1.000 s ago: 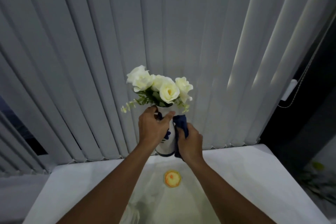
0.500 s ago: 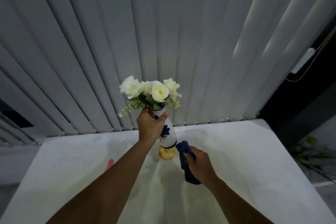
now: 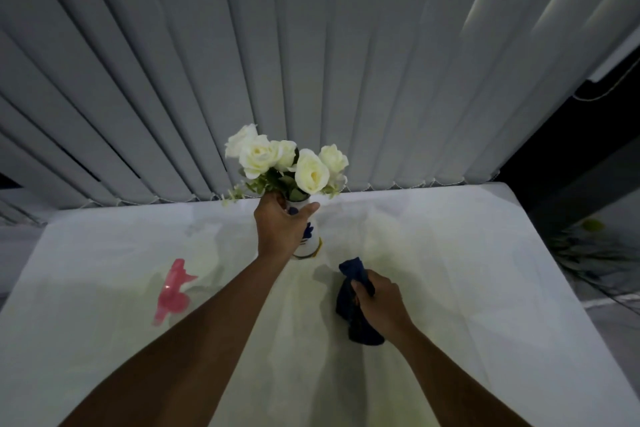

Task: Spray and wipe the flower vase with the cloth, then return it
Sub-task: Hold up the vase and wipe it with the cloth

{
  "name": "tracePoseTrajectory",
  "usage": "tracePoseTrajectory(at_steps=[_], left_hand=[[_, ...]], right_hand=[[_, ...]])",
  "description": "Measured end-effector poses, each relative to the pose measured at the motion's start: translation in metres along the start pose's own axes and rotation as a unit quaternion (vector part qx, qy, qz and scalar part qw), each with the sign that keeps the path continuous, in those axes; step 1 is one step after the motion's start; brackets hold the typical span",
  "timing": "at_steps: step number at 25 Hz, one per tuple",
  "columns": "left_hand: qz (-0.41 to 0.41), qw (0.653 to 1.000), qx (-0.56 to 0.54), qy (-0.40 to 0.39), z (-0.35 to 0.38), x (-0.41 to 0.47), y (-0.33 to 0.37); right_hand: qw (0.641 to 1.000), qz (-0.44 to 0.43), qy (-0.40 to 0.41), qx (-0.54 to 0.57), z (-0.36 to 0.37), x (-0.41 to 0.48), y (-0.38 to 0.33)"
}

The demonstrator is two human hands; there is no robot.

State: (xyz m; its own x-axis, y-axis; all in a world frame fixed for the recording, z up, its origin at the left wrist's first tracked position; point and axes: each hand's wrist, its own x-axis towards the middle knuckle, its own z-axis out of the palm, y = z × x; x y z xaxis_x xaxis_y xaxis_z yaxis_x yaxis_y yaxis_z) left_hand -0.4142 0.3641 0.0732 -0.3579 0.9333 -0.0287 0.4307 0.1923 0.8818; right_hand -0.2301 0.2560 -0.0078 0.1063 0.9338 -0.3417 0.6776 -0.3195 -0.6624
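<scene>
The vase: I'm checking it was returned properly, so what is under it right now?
Under the vase only a sliver of yellow shows at its base, on the white table. What the yellow thing is stays covered by the vase and the left hand.

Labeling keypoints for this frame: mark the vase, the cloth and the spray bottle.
flower vase (image 3: 310,242), head view, lower white body beside the blue flower print.
blue cloth (image 3: 353,272), head view, upper bunched end above the right hand.
pink spray bottle (image 3: 172,291), head view, middle of the pink trigger head.
</scene>
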Motion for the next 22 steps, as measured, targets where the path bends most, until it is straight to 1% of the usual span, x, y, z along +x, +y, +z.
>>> tracePoseTrajectory(at_steps=[6, 11, 13, 14, 15, 16, 18, 19, 20, 21, 22], left_hand=[[0.005, 1.0, -0.01, -0.009, 0.011, -0.006, -0.007], [-0.002, 0.998, -0.049, -0.038, 0.008, -0.009, -0.005], [-0.016, 0.997, -0.021, -0.073, 0.001, -0.008, -0.006], [-0.028, 0.994, 0.013, -0.109, -0.006, -0.006, -0.007], [-0.038, 0.985, 0.068, -0.155, -0.012, -0.002, -0.01], [-0.036, 0.968, 0.14, -0.206, -0.021, 0.003, -0.012], [0.0, 0.911, 0.267, -0.315, -0.048, 0.015, -0.009], [0.013, 0.885, 0.294, -0.361, -0.065, 0.023, -0.009], [0.022, 0.869, 0.3, -0.392, -0.082, 0.033, -0.01], [0.016, 0.865, 0.295, -0.405, -0.103, 0.044, -0.013], [0.014, 0.871, 0.285, -0.399, -0.124, 0.056, -0.02]], right_hand=[[1.0, 0.002, 0.003, 0.0, 0.004, -0.003, 0.0], [1.0, -0.001, 0.005, 0.007, 0.005, -0.003, -0.002], [1.0, -0.01, 0.015, 0.013, 0.007, -0.005, -0.005], [1.0, -0.018, 0.021, 0.015, 0.01, -0.007, -0.008], [0.999, -0.026, 0.026, 0.016, 0.012, -0.009, -0.01], [0.999, -0.033, 0.027, 0.019, 0.015, -0.011, -0.013], [0.999, -0.038, 0.021, 0.02, 0.021, -0.016, -0.021], [0.999, -0.037, 0.017, 0.017, 0.023, -0.018, -0.024], [0.999, -0.036, 0.013, 0.013, 0.026, -0.02, -0.028], [0.999, -0.036, 0.011, 0.01, 0.029, -0.021, -0.03], [0.999, -0.036, 0.009, 0.008, 0.031, -0.022, -0.03]])
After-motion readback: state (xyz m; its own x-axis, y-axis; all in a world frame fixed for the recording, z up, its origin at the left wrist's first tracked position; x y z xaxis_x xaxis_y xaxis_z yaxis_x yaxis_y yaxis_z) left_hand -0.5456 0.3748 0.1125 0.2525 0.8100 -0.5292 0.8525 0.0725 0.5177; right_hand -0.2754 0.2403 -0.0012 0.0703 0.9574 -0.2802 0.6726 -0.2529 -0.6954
